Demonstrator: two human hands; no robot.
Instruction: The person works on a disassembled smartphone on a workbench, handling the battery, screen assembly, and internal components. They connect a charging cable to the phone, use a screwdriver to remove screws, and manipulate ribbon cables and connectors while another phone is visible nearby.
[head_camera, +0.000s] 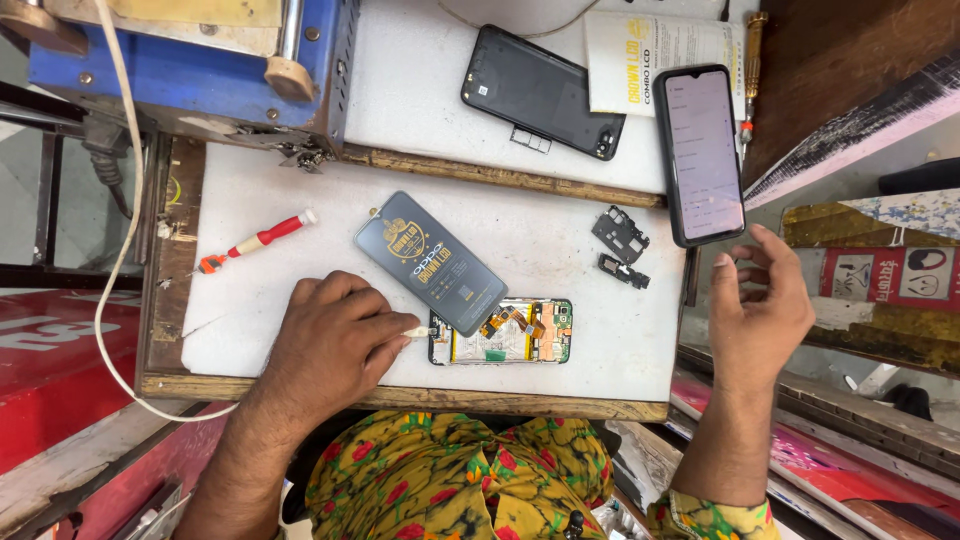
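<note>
Surface: white board (300, 300) on a worn wooden bench, with a blue machine (190, 60) at its far corner.
Opened phone (505, 332): back removed, gold and orange internals exposed; a dark display panel (430, 262) leans across it.
Left hand (335, 345): curled, pinching a pale tool (415, 331) at the phone's edge.
Right hand (760, 310): open, empty, raised near a lit phone (700, 155).
</note>
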